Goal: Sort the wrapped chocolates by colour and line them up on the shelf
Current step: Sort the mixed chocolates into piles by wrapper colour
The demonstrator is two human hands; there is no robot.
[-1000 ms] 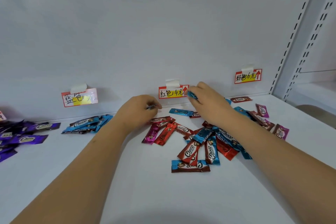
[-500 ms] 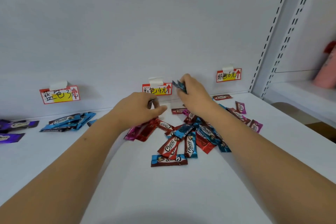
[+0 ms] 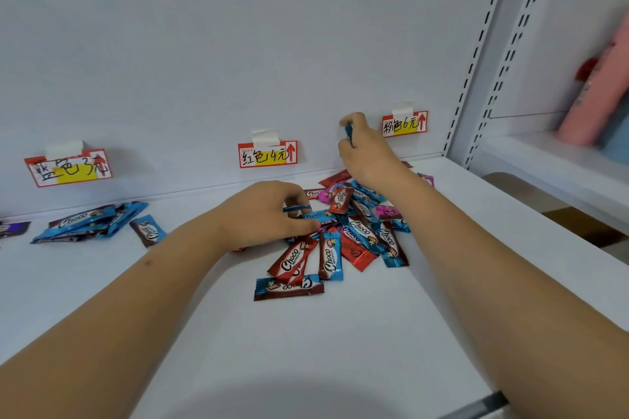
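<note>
**Mixed chocolate pile mid-sort, blue ones in both hands**

A blue wrapped chocolate [image 3: 348, 131] is pinched between thumb and fingers of the right hand [image 3: 366, 150], which is raised above the back of the mixed pile [image 3: 343, 235], close to the shelf's back wall. Another blue chocolate [image 3: 296, 208] is gripped edge-on by the curled fingers of the left hand [image 3: 262, 213], which is set right at the left edge of the pile, fingertips touching the wrappers.

The pile itself is spread on the white shelf [image 3: 340, 343] below the red-label tag [image 3: 267, 154]: red, blue and a few pink wrappers, all overlapped and pointed every which way. A stack of blue chocolates [image 3: 90, 221] is gathered off to the left under the blue-label tag [image 3: 68, 167], with one loose blue-and-brown piece [image 3: 148, 231] laid just beside it. A purple wrapper [image 3: 13, 229] is barely seen at the far left edge. The pink-label tag [image 3: 405, 123] is stuck on the wall just right of the raised hand. Something pink and blurry [image 3: 595, 95] is stood on the neighbouring shelf.
</note>
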